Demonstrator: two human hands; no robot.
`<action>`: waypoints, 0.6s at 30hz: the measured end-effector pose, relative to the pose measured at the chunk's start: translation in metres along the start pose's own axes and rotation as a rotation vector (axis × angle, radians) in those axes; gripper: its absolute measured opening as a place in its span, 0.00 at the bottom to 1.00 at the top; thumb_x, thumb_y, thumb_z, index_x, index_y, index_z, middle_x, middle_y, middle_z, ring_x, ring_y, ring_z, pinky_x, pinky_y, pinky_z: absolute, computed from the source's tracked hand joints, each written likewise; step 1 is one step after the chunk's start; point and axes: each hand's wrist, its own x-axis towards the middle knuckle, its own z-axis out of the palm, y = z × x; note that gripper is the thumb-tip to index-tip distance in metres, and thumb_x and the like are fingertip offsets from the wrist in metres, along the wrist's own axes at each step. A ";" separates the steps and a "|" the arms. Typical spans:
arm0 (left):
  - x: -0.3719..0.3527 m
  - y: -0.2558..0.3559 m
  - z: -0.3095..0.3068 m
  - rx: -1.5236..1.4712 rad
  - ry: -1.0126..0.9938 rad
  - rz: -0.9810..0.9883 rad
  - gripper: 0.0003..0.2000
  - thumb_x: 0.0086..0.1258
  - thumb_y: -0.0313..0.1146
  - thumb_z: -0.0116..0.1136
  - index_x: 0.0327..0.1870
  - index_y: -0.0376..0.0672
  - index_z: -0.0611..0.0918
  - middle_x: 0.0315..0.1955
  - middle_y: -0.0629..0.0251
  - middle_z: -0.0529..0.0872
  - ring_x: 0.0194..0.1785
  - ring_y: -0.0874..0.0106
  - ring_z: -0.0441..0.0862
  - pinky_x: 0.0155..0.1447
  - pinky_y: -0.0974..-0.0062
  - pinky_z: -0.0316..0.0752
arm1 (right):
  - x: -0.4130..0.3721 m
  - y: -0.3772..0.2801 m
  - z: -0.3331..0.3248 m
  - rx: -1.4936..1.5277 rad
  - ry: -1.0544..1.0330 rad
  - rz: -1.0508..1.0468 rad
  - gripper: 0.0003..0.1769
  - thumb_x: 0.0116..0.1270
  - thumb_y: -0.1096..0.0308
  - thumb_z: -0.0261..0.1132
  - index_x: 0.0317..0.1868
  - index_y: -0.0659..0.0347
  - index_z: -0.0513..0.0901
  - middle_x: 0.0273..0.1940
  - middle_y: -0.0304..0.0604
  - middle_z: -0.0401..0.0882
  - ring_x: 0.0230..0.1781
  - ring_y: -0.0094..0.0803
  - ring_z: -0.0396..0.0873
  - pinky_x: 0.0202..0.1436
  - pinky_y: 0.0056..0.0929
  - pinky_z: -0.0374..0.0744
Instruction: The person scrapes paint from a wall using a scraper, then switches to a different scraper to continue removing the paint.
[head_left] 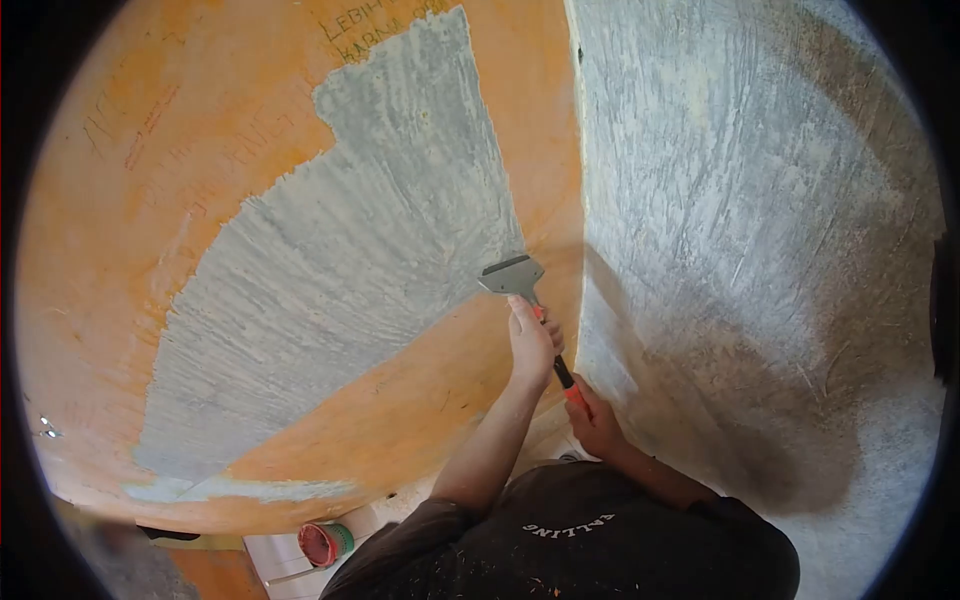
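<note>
A long-handled scraper (512, 274) with a wide grey head and a black and red handle is held in both hands. High on the handle, just below the head, my left hand (533, 342) is closed round it. My right hand (596, 420) grips the red lower end. The blade lies at the lower right corner of a grey scraped patch (340, 240), where it meets the orange paint (400, 380) on the wall. Loose-looking streaks fan out over the patch from near the blade.
To the right, past the corner, stands a grey scraped wall (700, 180) with shadows on it. A red-stained bucket (318, 545) with a green side sits on the floor at lower left, a thin stick (290, 577) beside it. Handwriting marks the orange wall near the top.
</note>
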 end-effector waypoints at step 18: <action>0.006 0.007 -0.007 -0.046 -0.212 -0.004 0.27 0.75 0.68 0.30 0.39 0.52 0.68 0.17 0.78 0.56 0.18 0.81 0.53 0.24 0.79 0.52 | 0.003 -0.016 -0.005 -0.088 0.046 -0.117 0.31 0.73 0.61 0.60 0.72 0.61 0.65 0.24 0.46 0.73 0.23 0.26 0.72 0.30 0.30 0.72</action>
